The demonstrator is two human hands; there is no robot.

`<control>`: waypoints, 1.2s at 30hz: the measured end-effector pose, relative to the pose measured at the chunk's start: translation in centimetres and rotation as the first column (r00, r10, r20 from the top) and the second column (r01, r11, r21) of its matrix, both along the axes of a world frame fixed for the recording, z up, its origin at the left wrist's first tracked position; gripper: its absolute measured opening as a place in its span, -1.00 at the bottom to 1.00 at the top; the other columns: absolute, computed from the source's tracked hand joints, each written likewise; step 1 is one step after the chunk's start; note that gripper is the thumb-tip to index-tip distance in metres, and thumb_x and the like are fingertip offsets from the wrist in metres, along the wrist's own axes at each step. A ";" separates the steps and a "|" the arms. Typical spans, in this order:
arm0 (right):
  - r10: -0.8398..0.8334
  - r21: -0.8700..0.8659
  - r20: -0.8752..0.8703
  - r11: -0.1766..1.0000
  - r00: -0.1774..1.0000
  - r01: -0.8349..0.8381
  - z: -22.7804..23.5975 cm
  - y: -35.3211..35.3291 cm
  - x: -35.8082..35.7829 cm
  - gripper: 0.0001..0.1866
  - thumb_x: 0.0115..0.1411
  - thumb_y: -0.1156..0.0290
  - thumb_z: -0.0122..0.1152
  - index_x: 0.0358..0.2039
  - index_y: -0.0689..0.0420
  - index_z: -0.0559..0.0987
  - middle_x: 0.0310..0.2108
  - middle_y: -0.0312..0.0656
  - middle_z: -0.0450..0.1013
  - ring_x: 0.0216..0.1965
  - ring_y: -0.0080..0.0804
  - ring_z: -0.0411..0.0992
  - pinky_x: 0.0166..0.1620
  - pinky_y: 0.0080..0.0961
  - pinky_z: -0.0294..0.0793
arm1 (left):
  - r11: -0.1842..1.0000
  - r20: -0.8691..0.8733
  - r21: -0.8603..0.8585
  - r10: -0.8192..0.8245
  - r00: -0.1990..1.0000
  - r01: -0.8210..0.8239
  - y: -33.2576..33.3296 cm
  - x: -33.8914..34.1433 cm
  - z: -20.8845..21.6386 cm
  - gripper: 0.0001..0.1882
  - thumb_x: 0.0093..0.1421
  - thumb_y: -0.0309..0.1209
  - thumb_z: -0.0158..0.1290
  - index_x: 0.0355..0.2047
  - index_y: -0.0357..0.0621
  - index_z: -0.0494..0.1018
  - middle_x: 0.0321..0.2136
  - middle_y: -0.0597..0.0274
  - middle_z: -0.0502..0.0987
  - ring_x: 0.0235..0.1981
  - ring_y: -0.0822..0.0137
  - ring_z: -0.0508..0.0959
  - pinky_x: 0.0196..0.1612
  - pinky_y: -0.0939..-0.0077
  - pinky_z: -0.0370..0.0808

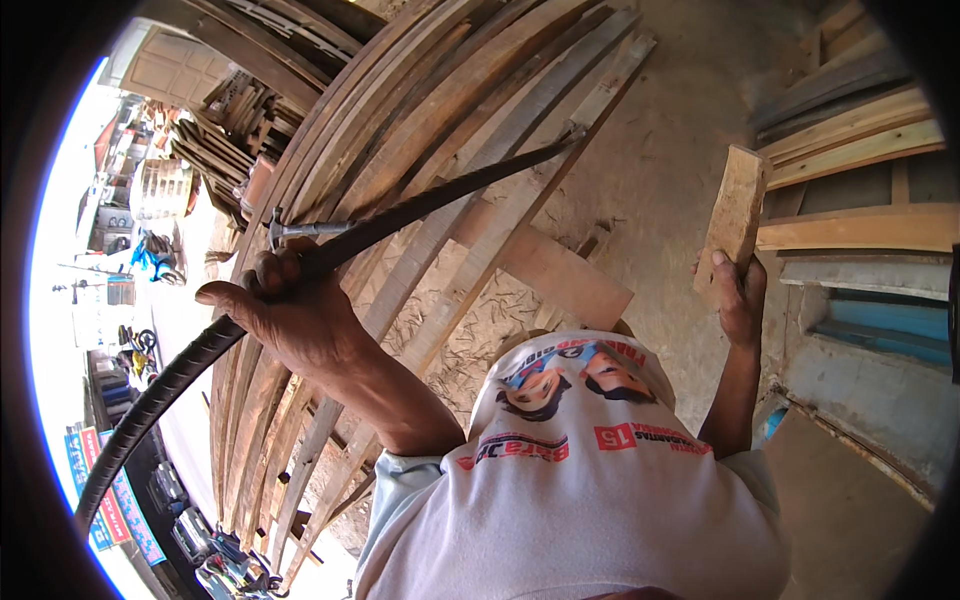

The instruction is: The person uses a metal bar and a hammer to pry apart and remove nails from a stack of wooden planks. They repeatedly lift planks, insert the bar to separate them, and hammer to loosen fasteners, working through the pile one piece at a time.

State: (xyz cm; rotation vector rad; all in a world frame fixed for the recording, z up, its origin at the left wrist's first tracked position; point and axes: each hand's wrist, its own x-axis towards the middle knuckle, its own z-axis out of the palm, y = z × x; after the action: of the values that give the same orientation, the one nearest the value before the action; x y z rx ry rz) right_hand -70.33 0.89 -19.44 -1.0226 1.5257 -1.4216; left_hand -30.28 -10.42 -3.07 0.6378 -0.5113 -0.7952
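My left hand point(290, 310) is wrapped round a long dark ribbed steel bar point(430, 205). The bar slants across the planks, and its far end meets the outermost plank point(600, 105) near a small metal piece. Under the bar, next to my left hand, lies a claw hammer point(300, 229) with a metal head. On the right, my right hand point(738, 295) grips a short wooden block point(735, 205), held upright with the thumb on its near face. The lower end of the block is partly hidden by the fingers.
Several long planks point(400, 120) lie side by side at the left. A short board point(570, 275) sits beneath them, among many scattered nails point(465, 350) on the floor. More timber point(850, 230) lines the right wall. Stacked wood offcuts point(240, 120) stand at the far left.
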 end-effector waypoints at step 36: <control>0.416 -0.064 0.098 0.909 0.904 -0.412 -1.1 -10.1 21.6 -0.47 0.32 0.14 0.08 0.02 0.42 0.42 -0.30 -0.05 0.49 -0.34 -0.25 0.55 -0.25 -0.31 0.56 | 0.868 -0.120 -0.281 0.391 0.913 -0.409 19.9 27.6 -4.4 -0.66 0.51 -0.10 -0.04 -0.40 0.06 0.34 -0.72 0.58 0.08 -0.75 0.68 0.07 -0.66 0.74 0.23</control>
State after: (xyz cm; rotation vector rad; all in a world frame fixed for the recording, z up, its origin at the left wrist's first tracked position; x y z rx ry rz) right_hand -48.69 -9.21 -20.58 -1.1907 1.1176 -1.1872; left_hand -2.71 9.46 -7.44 0.4139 -0.4150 -0.3295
